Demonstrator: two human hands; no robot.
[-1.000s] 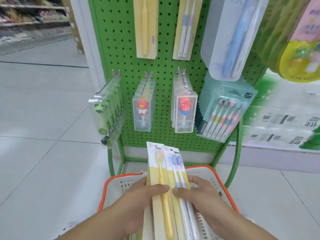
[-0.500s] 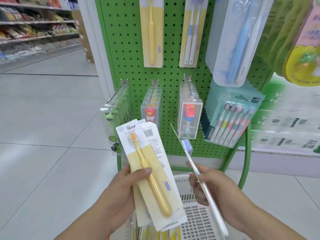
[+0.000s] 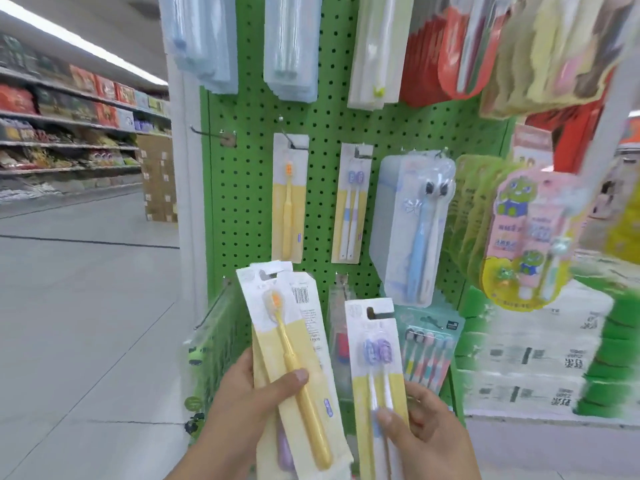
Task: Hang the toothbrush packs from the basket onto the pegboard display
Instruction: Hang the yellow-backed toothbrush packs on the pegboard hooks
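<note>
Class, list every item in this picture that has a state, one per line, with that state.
Left hand: grips the yellow toothbrush pack, held upright.
Right hand: grips the twin toothbrush pack, upright, not yet hung.
Hung yellow pack: on its peg.
Hung twin pack: on its peg.
Left peg: bare.

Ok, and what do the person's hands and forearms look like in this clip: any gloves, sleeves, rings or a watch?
Both are bare. The left hand and the right hand wear no gloves and no rings that show. The forearms are uncovered as far as the frame's lower edge, with no sleeve, watch or wristband in view. The thumbnails look short and unpainted.
</note>
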